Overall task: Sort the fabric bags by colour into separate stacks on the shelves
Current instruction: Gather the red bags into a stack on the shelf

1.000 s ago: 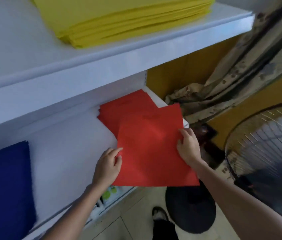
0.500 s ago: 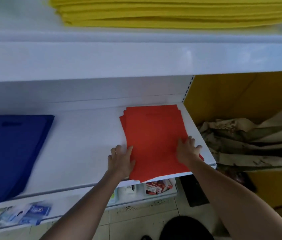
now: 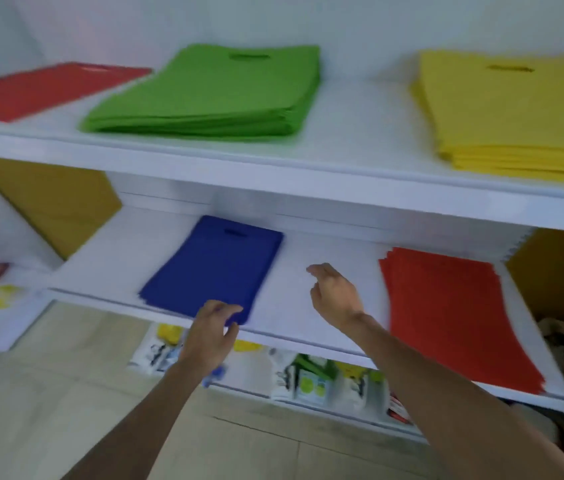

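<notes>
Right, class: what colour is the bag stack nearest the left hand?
Dark blue: the stack by the left hand, head view.

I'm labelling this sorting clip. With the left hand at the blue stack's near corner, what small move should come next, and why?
Probably bring the right hand left onto the blue stack. It hovers open over bare shelf between that and the red stack, while the left hand is at the blue corner; both hands could square it.
</notes>
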Demonstrator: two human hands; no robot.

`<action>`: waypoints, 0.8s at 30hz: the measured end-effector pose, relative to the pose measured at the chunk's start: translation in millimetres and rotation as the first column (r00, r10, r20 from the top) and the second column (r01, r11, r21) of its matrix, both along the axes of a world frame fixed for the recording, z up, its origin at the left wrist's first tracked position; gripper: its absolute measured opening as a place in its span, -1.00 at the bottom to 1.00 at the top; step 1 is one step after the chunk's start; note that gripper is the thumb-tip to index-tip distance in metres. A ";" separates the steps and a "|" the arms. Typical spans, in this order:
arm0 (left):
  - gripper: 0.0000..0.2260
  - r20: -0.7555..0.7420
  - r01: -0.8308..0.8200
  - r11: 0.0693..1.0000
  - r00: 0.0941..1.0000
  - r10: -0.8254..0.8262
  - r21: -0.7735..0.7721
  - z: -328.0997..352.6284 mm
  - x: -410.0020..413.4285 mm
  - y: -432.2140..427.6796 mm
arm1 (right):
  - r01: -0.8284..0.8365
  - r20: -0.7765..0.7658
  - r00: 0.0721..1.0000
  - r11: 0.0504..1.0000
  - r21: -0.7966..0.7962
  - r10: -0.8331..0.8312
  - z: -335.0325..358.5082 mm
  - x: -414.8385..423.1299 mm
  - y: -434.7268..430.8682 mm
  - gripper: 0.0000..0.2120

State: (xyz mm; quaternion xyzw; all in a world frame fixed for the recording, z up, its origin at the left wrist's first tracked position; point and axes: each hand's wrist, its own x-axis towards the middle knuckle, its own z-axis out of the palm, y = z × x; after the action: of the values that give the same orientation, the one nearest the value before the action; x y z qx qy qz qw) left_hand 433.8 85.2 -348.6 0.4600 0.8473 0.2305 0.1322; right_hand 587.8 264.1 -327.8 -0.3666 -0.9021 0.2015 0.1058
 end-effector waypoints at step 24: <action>-0.82 -0.204 -0.330 0.775 0.842 0.500 0.539 256.8 -263.8 -225.3 | -0.400 -0.390 0.769 0.857 0.324 0.506 267.0 -369.8 -195.2 -0.63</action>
State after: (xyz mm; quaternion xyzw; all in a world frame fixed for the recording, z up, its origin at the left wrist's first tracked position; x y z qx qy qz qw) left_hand 170.0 -140.2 -91.8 0.3087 0.8529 0.3766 -0.1883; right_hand 217.9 68.9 -60.8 -0.0637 -0.9288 0.2004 0.3051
